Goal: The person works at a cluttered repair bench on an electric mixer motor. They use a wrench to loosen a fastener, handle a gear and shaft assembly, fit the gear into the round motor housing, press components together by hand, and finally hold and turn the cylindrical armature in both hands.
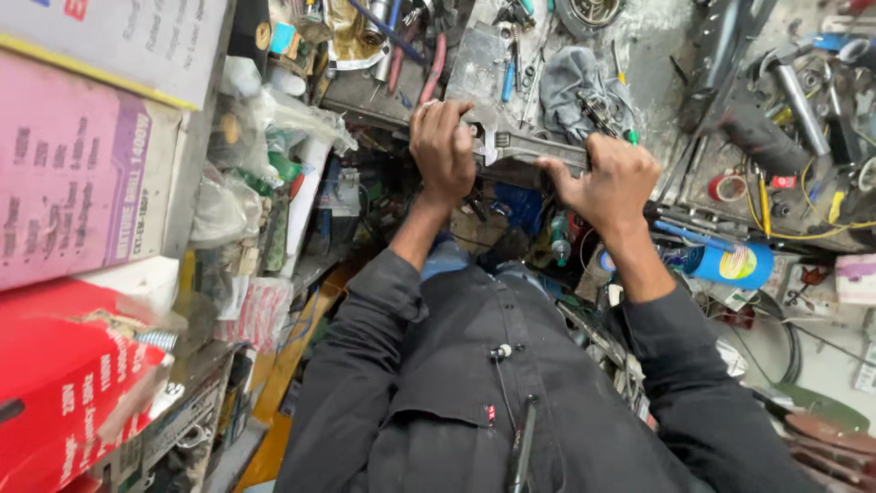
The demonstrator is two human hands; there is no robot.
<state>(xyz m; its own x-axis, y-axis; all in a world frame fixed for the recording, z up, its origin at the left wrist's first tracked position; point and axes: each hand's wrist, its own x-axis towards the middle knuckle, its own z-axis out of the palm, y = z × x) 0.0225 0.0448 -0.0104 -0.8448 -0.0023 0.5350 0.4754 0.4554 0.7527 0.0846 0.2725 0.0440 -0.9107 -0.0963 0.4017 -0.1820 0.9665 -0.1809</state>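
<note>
Adjustable wrench [516,146] lies between both grips: left hand [443,151] clasps its head, right hand [611,183] its handle.

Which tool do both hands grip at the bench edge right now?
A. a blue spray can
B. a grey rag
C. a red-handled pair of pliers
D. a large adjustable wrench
D: the left hand closes over the head end of the large adjustable wrench and the right hand wraps its handle end, while the blue spray can lies untouched to the right and the grey rag sits behind.
</note>
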